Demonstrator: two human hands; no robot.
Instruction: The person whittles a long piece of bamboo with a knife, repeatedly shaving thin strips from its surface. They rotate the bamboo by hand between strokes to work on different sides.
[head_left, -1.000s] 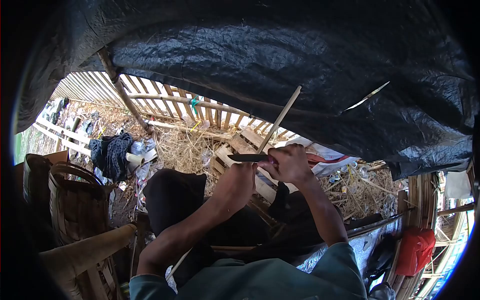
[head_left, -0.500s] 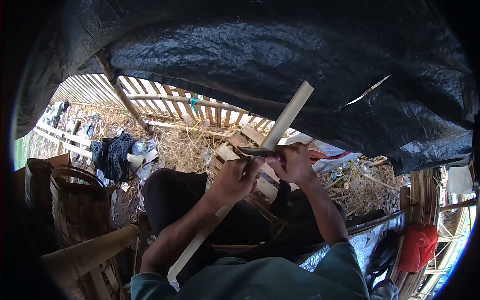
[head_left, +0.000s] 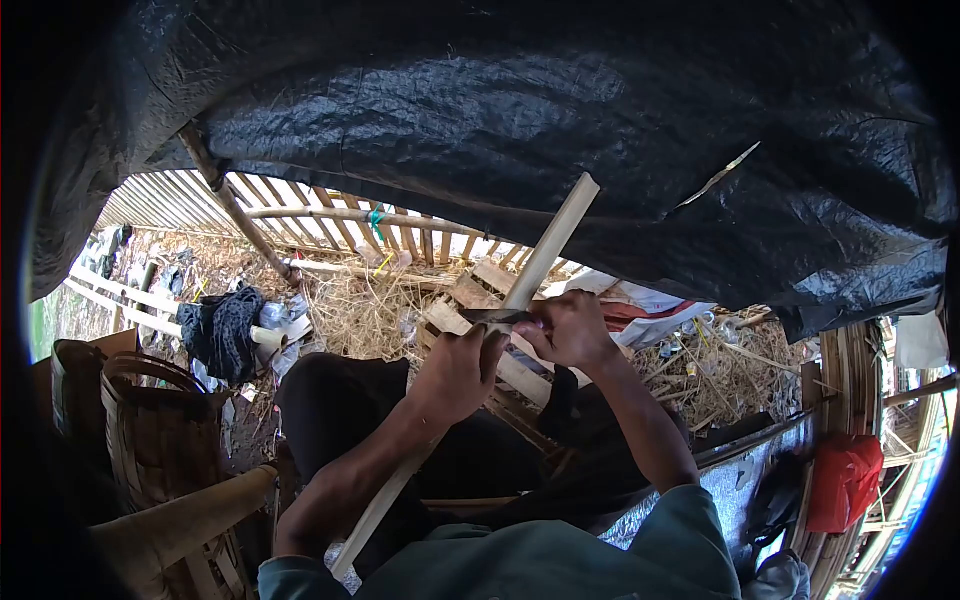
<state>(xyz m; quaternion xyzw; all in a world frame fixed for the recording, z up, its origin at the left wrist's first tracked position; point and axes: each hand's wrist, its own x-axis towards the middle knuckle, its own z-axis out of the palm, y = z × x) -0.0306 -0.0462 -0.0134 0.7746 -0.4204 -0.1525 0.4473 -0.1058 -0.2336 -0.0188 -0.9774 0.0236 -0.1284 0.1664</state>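
A long pale bamboo strip (head_left: 548,246) runs diagonally from my lap up toward the black tarp. My left hand (head_left: 455,372) grips the strip at its middle, thumb up by the blade. A dark knife blade (head_left: 492,316) lies across the strip, pointing left. My right hand (head_left: 572,328) is closed around the knife's handle, just right of the strip. The strip's lower end (head_left: 372,515) shows beside my left forearm. Both hands are held over my knees in dark trousers (head_left: 340,400).
A black tarp (head_left: 560,120) hangs low overhead. A woven basket (head_left: 160,420) stands at the left. A bamboo fence (head_left: 320,215), straw, a wooden pallet (head_left: 460,300) and dark cloth (head_left: 225,320) lie ahead. A red bag (head_left: 840,480) hangs at the right.
The strip turned from edge-on to its flat face, then slid slightly down and left. My left hand shifted along it; the knife stays across the strip.
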